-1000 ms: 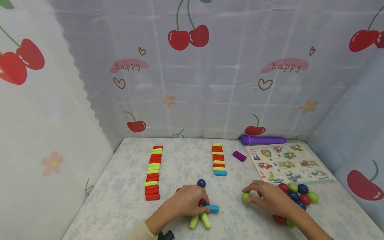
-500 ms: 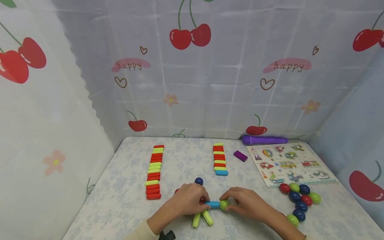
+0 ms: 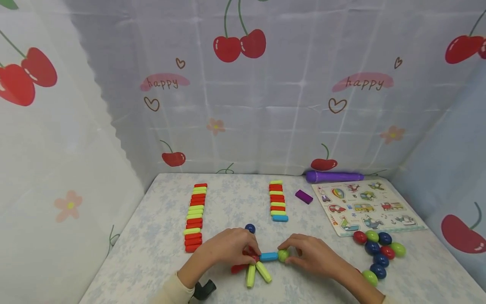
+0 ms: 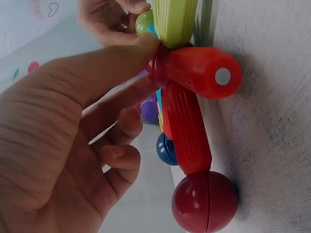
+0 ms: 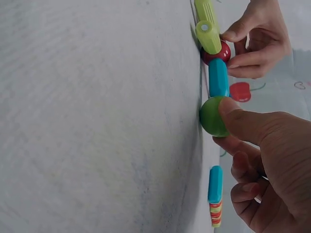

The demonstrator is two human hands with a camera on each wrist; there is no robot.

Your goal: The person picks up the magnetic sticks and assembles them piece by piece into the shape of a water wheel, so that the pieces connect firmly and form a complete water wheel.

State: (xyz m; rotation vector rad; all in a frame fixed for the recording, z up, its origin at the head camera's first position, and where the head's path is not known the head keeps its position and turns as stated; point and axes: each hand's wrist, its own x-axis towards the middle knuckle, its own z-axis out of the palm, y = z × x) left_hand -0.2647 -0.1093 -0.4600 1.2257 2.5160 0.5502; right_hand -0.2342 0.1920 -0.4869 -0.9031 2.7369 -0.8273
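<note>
Mottled tabletop (image 3: 235,207): rod-and-ball figure (image 3: 251,275) near front | left hand (image 3: 232,245), right hand (image 3: 313,256): thumb and finger of each pinched inward | blue rod (image 3: 268,256): between balls | green ball (image 5: 211,117): in right pinch | red ball (image 5: 224,52): in left pinch

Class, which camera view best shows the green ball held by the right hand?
The right wrist view: the green ball looks largest there, only partly covered by the right hand. The head view shows it small, from above; the left wrist view shows it in the background, partly hidden.
</note>
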